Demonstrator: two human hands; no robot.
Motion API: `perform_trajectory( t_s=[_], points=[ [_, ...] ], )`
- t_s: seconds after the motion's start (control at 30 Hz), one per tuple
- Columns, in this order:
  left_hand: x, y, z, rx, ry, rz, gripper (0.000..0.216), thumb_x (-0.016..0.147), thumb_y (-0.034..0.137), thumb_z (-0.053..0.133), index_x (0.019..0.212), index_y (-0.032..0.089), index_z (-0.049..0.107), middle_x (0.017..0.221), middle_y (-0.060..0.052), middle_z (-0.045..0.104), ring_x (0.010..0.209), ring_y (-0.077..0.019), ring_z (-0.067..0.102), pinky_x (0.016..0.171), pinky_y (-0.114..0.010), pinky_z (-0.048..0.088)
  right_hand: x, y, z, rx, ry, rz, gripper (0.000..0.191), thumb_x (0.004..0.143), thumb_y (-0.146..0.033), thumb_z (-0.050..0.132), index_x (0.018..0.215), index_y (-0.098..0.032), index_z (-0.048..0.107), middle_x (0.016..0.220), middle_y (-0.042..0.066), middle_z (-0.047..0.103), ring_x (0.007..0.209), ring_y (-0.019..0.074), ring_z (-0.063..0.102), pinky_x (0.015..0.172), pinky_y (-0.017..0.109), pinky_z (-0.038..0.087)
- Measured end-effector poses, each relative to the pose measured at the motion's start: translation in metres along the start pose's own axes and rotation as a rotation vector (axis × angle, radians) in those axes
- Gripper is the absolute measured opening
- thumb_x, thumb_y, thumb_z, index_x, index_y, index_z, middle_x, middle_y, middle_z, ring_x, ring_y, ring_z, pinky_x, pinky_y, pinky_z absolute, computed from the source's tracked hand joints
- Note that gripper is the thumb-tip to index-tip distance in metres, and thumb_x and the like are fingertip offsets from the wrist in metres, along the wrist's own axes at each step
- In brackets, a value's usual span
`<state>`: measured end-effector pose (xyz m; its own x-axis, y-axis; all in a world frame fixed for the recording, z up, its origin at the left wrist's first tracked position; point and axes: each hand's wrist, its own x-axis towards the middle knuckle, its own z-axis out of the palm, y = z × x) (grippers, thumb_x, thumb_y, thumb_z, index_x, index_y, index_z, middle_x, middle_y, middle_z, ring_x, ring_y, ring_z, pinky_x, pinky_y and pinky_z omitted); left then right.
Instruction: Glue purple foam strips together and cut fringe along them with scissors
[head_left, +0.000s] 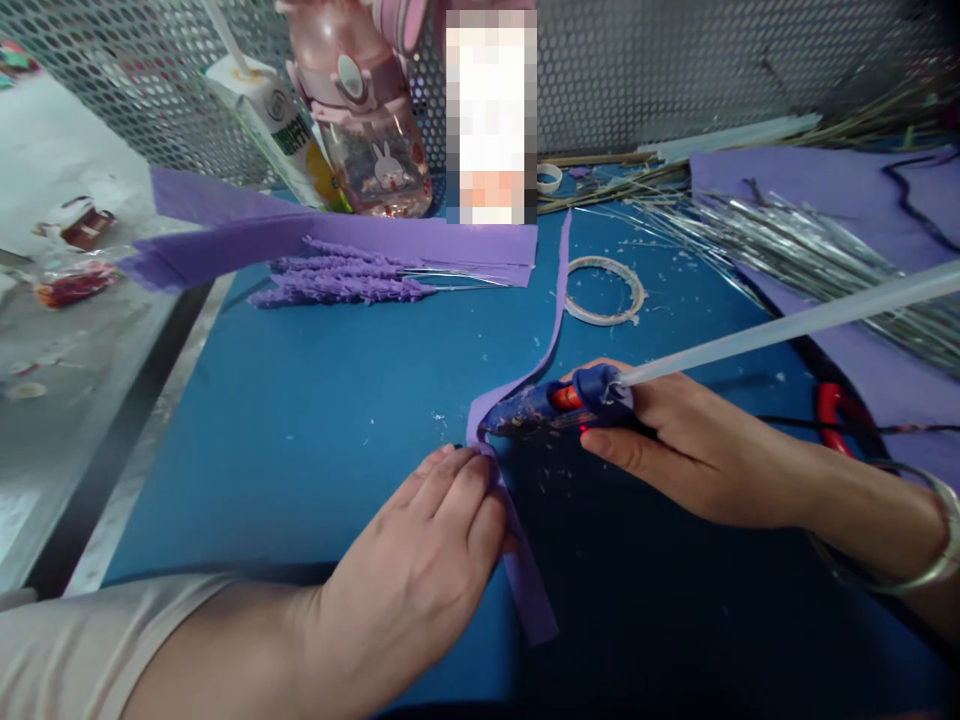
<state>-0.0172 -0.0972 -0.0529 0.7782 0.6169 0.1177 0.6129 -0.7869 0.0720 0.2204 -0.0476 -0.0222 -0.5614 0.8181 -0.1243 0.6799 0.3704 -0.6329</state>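
In the head view my right hand (675, 430) is wrapped round a blue hot glue gun (525, 410), and a long pale glue stick (780, 320) sticks out of its back end. The gun's nozzle meets a narrow purple strip (534, 580) in the middle of the table. My left hand (442, 540) pinches that strip just below the nozzle, its fingertips partly hidden. One end of the strip runs toward me; the other curves away to the back. Farther off lie purple lavender-like stems (345, 278) with thin wire ends.
Wide purple strips (360, 232) lie behind the stems. A tape ring (604, 290) rests right of centre. A bundle of silvery wires (810, 250) lies on purple sheets at the right. A pink bottle (375, 130) and a drink carton (277, 120) stand against a perforated metal panel (637, 80).
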Motion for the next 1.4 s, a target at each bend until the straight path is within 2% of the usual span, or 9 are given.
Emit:
perform_trajectory(
  t_s=[0.2,0.4,0.6,0.87,1.17,1.4],
  points=[
    [0.001,-0.001,-0.003,0.015,0.004,-0.024,0.017,0.081,0.023,0.055,0.090,0.009,0.060,0.104,-0.017,0.060,0.101,-0.0302,0.058,0.088,-0.046,0.050,0.001,0.005,0.000,0.133,0.021,-0.047,0.019,0.089,-0.031,0.048,0.090,-0.018,0.061,0.084,0.002,0.066,0.074,0.0171,0.060,0.065,0.026,0.044],
    [0.003,0.000,-0.006,0.113,-0.013,-0.076,0.027,0.085,0.034,0.050,0.093,0.011,0.062,0.112,-0.017,0.060,0.112,-0.0297,0.052,0.098,-0.051,0.037,0.001,0.006,0.000,0.165,0.047,-0.093,0.018,0.089,-0.027,0.049,0.099,-0.020,0.062,0.091,0.001,0.066,0.079,0.0163,0.061,0.068,0.025,0.044],
    [0.004,0.000,-0.009,0.221,-0.071,-0.100,0.045,0.087,0.041,0.044,0.114,0.007,0.057,0.118,-0.018,0.058,0.108,-0.0328,0.051,0.096,-0.061,0.028,0.002,0.006,0.000,0.132,0.044,-0.079,0.018,0.089,-0.028,0.048,0.095,-0.019,0.063,0.087,0.002,0.067,0.077,0.0173,0.061,0.065,0.026,0.045],
    [0.004,0.000,-0.010,0.291,-0.104,-0.127,0.058,0.086,0.049,0.040,0.119,0.004,0.055,0.118,-0.021,0.056,0.101,-0.0346,0.049,0.095,-0.063,0.024,0.000,0.007,0.001,0.120,0.055,-0.073,0.019,0.089,-0.029,0.048,0.097,-0.020,0.063,0.087,0.001,0.067,0.076,0.0162,0.061,0.064,0.025,0.045],
    [0.009,-0.008,-0.013,0.285,-0.157,-0.166,0.074,0.080,0.062,0.037,0.119,0.001,0.053,0.110,-0.022,0.056,0.095,-0.0343,0.047,0.092,-0.061,0.026,0.001,0.007,0.001,0.132,0.046,-0.068,0.019,0.090,-0.029,0.046,0.095,-0.020,0.062,0.082,0.002,0.065,0.072,0.0166,0.060,0.062,0.026,0.044],
    [0.018,-0.016,-0.020,0.232,-0.186,-0.155,0.070,0.078,0.067,0.035,0.105,0.007,0.059,0.090,-0.014,0.057,0.087,-0.0308,0.048,0.090,-0.059,0.027,0.001,0.010,0.005,0.116,0.043,0.015,0.026,0.090,-0.037,0.045,0.084,-0.016,0.060,0.074,0.002,0.061,0.062,0.0138,0.055,0.056,0.025,0.042]
  ],
)
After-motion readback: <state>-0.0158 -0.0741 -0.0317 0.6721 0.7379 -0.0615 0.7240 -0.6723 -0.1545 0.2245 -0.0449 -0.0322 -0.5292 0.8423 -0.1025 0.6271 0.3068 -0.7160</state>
